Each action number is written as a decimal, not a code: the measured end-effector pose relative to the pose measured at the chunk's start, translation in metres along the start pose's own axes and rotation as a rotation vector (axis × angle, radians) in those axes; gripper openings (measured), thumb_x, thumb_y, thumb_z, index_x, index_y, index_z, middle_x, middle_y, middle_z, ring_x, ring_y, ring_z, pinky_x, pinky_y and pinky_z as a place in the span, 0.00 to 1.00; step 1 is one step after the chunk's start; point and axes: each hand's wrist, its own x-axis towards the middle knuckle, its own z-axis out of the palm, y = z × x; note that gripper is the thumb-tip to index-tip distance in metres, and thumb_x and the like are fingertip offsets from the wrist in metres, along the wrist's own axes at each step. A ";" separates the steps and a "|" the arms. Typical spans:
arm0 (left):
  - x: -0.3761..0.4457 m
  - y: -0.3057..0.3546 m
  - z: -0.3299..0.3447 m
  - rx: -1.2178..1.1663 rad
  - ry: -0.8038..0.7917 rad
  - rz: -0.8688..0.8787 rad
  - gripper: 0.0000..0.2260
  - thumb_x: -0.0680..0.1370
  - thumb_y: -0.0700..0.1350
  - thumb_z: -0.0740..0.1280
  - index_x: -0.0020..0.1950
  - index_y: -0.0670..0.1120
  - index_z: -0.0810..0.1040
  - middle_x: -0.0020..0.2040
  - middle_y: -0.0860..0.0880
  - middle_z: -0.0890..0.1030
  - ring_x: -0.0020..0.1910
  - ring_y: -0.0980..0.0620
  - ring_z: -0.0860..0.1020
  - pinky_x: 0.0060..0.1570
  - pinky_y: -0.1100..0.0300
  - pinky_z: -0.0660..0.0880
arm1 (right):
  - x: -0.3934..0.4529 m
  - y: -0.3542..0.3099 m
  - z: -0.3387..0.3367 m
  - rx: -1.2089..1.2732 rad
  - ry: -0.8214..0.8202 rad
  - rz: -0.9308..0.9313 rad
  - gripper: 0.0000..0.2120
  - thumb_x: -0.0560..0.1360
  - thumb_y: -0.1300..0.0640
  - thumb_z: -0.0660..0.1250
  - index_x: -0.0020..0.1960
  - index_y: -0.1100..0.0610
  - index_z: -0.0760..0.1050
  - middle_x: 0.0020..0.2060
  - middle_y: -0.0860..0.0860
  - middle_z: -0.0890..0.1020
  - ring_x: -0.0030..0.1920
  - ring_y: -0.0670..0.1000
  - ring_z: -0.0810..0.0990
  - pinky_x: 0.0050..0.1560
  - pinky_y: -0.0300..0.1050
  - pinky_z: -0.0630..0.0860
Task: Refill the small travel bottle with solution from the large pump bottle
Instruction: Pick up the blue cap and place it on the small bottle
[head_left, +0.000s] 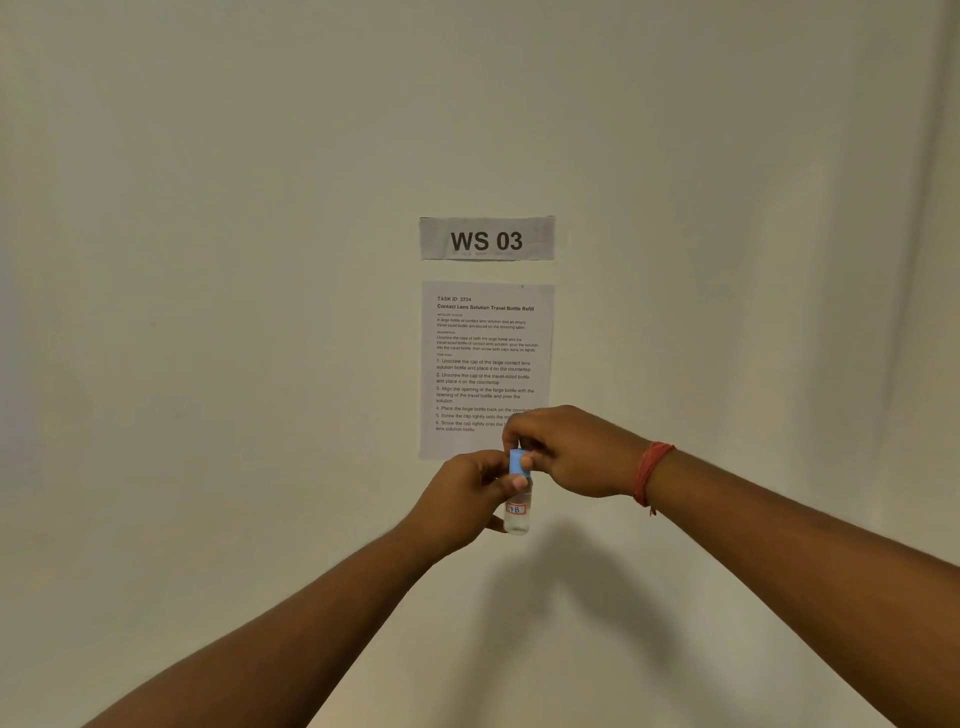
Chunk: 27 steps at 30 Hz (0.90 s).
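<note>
Before a wall (208, 260) bearing a sheet (485, 358) and a "WS 03" sign (487, 239), the upright bottle (518, 514) is gripped by the curled left hand (467, 499), and its blue cap (517, 461) is pinched by the right hand (571, 452).

The far side of the small travel bottle (518, 512) is lost behind the left hand (467, 499), and the right hand (569, 449) covers the top of its blue cap (517, 461) — plus the ends of the task sheet (485, 364)'s last lines. Both forearms run off the bottom edge.
</note>
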 end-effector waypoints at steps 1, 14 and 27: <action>0.000 -0.001 0.001 0.003 0.003 0.000 0.10 0.82 0.42 0.66 0.60 0.40 0.81 0.53 0.41 0.84 0.52 0.44 0.83 0.47 0.48 0.85 | -0.001 0.000 0.001 0.005 0.005 0.007 0.03 0.80 0.58 0.63 0.52 0.51 0.72 0.49 0.46 0.77 0.49 0.51 0.75 0.53 0.45 0.75; -0.004 -0.013 0.015 0.064 0.093 0.015 0.08 0.83 0.40 0.64 0.57 0.40 0.82 0.50 0.41 0.84 0.50 0.43 0.83 0.47 0.45 0.84 | -0.008 -0.009 0.022 0.074 0.117 0.103 0.05 0.76 0.63 0.61 0.49 0.55 0.72 0.47 0.51 0.78 0.50 0.55 0.76 0.52 0.53 0.79; -0.027 -0.047 0.032 0.076 0.082 -0.041 0.08 0.81 0.41 0.68 0.57 0.41 0.83 0.49 0.42 0.84 0.48 0.45 0.84 0.45 0.45 0.84 | -0.034 0.004 0.070 0.138 0.123 0.093 0.06 0.80 0.59 0.62 0.54 0.53 0.75 0.44 0.46 0.74 0.43 0.47 0.72 0.44 0.38 0.67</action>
